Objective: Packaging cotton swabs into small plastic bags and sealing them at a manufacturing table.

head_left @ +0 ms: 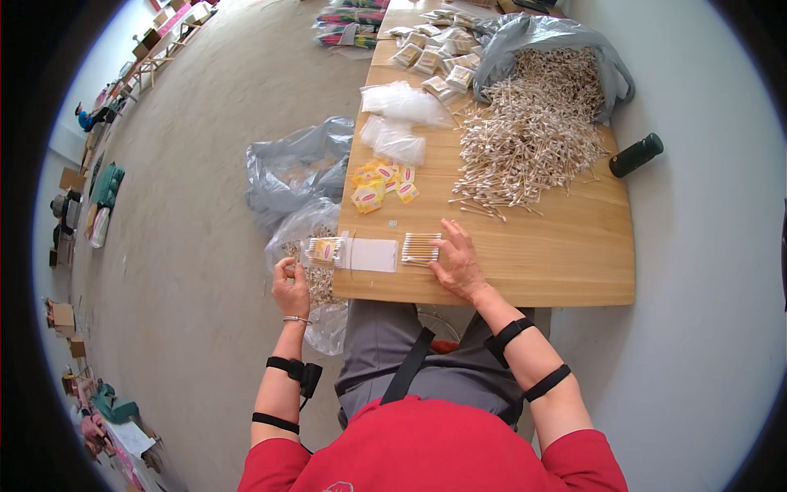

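Currently, the right hand (457, 259) is spread, fingertips at the swab row (420, 248), which lies at nine o'clock from it. The left hand (291, 287) has fingers drawn together; whether they pinch the swab packet (325, 250), between one and two o'clock from them, cannot be determined. Loose swab pile (525, 139): one o'clock from the right hand.

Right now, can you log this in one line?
left hand: beside swab pack | right hand: at right end of swab row | table: loose swab pile, yellow cards, green bottle
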The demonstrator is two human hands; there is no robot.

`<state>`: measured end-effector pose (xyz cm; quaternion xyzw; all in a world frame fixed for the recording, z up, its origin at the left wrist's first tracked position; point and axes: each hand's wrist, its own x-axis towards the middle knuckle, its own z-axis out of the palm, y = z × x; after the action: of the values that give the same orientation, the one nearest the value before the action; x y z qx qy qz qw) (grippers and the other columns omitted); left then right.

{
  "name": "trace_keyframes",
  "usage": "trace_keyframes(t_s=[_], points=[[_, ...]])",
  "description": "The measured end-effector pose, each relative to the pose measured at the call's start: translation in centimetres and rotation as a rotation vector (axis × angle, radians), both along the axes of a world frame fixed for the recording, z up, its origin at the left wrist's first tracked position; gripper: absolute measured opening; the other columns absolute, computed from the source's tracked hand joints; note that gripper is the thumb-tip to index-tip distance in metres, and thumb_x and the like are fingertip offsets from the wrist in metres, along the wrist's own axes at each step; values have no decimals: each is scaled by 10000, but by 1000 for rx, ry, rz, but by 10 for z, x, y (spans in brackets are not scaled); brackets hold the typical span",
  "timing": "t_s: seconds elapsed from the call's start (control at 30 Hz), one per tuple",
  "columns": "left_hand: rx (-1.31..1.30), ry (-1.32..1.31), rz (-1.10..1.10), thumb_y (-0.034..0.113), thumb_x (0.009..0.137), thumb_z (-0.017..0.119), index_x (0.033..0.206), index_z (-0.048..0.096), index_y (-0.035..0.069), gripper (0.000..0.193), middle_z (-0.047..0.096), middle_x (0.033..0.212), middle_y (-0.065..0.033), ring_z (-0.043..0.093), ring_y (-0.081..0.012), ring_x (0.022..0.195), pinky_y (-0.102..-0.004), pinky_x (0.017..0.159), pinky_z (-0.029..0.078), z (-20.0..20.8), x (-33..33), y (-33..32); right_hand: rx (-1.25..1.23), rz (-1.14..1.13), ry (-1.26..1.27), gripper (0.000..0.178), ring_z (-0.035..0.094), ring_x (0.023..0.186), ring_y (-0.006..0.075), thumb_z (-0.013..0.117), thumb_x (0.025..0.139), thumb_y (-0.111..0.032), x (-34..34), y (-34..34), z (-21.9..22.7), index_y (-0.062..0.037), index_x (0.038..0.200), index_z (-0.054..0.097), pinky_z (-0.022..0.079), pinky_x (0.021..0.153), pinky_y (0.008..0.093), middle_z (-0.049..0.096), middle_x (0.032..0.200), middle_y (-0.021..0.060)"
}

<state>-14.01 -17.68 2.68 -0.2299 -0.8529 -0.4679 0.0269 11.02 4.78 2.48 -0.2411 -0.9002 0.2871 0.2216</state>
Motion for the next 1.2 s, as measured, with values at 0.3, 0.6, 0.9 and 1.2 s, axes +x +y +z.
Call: trace_keyframes(t_s=[0.3, 0.6, 0.9, 1.2], points=[[-16, 128, -384, 110, 787, 688, 861, 660, 102, 80, 618, 681, -44, 582, -217, 686, -338, 703, 436, 8, 50, 43, 109, -20, -84, 133, 316, 1295, 326, 722, 683, -132, -11, -10, 4, -108, 797, 659, 324, 1043, 428, 467, 1318, 106], [-88, 94, -663, 165, 747, 707, 819, 649, 109, 108, 613, 730, -38, 580, -249, 754, -372, 741, 444, 4, 87, 90, 169, 15, -124, 117, 315, 1297, 320, 716, 692, -129, -10, -12, 8, -83, 777, 651, 325, 1037, 446, 454, 1325, 100], [-212, 198, -733, 150, 744, 701, 805, 669, 94, 89, 588, 852, -80, 557, -268, 876, -368, 799, 449, 4, 91, 110, 140, -20, -107, 134, 323, 1291, 319, 741, 666, -153, -3, -12, 5, -110, 763, 660, 343, 1009, 452, 472, 1313, 87], [-329, 144, -761, 162, 730, 702, 774, 677, 97, 82, 588, 845, -79, 559, -266, 883, -370, 817, 448, 7, 91, 119, 152, -29, -88, 142, 336, 1280, 320, 748, 643, -128, -3, -13, 1, -121, 741, 646, 349, 1011, 441, 494, 1294, 75]])
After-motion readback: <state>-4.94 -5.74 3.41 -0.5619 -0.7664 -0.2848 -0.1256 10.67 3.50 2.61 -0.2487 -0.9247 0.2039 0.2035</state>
